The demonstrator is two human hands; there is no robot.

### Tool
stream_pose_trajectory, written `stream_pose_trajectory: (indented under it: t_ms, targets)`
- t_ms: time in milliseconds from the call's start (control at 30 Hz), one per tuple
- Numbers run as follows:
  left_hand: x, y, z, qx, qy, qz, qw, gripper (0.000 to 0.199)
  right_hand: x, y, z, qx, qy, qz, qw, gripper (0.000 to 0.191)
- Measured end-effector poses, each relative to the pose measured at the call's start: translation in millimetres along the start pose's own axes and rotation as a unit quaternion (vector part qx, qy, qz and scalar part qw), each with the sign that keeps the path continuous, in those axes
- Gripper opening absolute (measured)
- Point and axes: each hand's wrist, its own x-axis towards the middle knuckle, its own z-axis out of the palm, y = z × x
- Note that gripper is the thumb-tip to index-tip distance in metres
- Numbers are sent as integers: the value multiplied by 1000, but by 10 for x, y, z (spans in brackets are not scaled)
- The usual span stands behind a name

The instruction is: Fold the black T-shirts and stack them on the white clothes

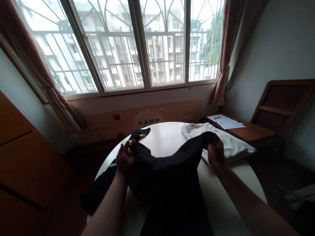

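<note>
A black cloth garment (169,170) hangs between my two hands above a round white table, its lower part falling toward me. Its exact kind is too dark to make out. At its left upper edge my left hand (126,158) is closed on the fabric, with a small pale tag-like bit by the fingertips. My right hand (216,151) grips the opposite upper corner, fingers wrapped round the bunched cloth. The edge sags in a curve from one hand to the other. Behind my left hand lies dark cloth with a yellow patch (142,135).
The white table (162,136) carries folded white cloth (228,139) at the right and dark clothing with white lettering (103,183) at the left. Beyond it, a wooden chair (283,105) and a wooden surface with paper (226,122) stand right. A barred window spans the back.
</note>
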Motion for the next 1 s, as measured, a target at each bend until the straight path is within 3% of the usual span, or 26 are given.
stream_pose_trajectory:
  t_ms: [67, 167, 267, 400, 433, 500, 567, 600, 700, 733, 767, 800, 833, 900, 967, 1000]
  targets:
    - [1, -68, 99, 51, -2, -7, 999, 41, -30, 18, 50, 76, -22, 79, 994, 26]
    - [-25, -201, 237, 288, -8, 0, 958, 62, -60, -7, 104, 157, -54, 136, 977, 28]
    - [-91, -316, 313, 494, -39, 22, 868, 71, -58, -94, 94, 158, -120, 144, 969, 28]
    - [-185, -382, 336, 731, -141, 67, 664, 46, -55, -236, 18, 112, -237, 145, 954, 30]
    - [-200, -378, 339, 747, -150, 68, 644, 37, -60, -264, -8, 98, -262, 149, 949, 32]
    - [-217, -350, 356, 755, -146, 74, 635, 25, -83, -305, -70, 79, -319, 175, 928, 40]
    - [-230, -301, 394, 764, -132, 93, 624, 22, -126, -333, -145, 107, -401, 223, 882, 47]
    - [-237, -271, 420, 767, -121, 106, 621, 21, -155, -347, -183, 137, -458, 243, 844, 50]
    - [-264, -176, 505, 768, -50, 195, 607, 28, -250, -423, -270, 194, -643, 300, 677, 52]
    - [-274, -147, 527, 765, -21, 236, 599, 29, -277, -460, -283, 183, -683, 320, 631, 52]
    - [-283, -121, 544, 760, 2, 274, 589, 30, -298, -499, -286, 161, -702, 338, 605, 54]
    - [-292, -100, 556, 755, 12, 305, 581, 30, -311, -537, -282, 139, -704, 348, 604, 57]
    - [-303, -85, 564, 751, 5, 323, 576, 32, -315, -571, -270, 121, -691, 347, 622, 64]
    - [-334, -77, 584, 745, -72, 308, 587, 39, -296, -615, -236, 79, -636, 311, 702, 81]
    - [-387, -101, 624, 729, -191, 246, 609, 48, -255, -626, -198, 1, -566, 253, 785, 92]
    - [-422, -125, 656, 718, -245, 209, 617, 53, -235, -620, -178, -42, -537, 228, 811, 91]
